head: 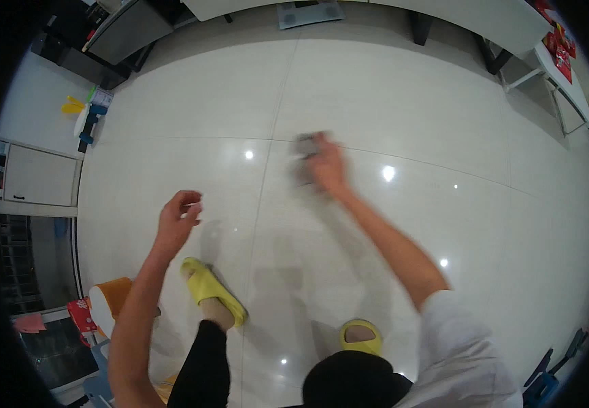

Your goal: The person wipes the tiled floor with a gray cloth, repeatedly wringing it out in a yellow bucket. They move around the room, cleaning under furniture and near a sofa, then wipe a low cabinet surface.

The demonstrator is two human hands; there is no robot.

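My right hand (329,166) is stretched forward, blurred, with its fingers around a small grey object (306,145). The blur hides what the object is; it could be a cloth. A dark smudge on the floor just below it looks like its shadow or reflection. Glossy pale floor tiles (406,112) spread beneath, with thin joints crossing near this hand. My left hand (179,217) hovers to the left above the floor, fingers loosely curled and nothing visible in them. Below it is my foot in a yellow-green slipper (213,290); the other slipper (361,336) shows beside my black-clothed knee.
A flat scale (310,15) lies under the white desk (457,18) at the top. Red packets (561,56) rest on a white folding table (570,89). Blue dumbbells (89,125) stand by the left wall. An orange-and-white item (113,301) is near my left arm, blue-handled tools (547,377) lower right.
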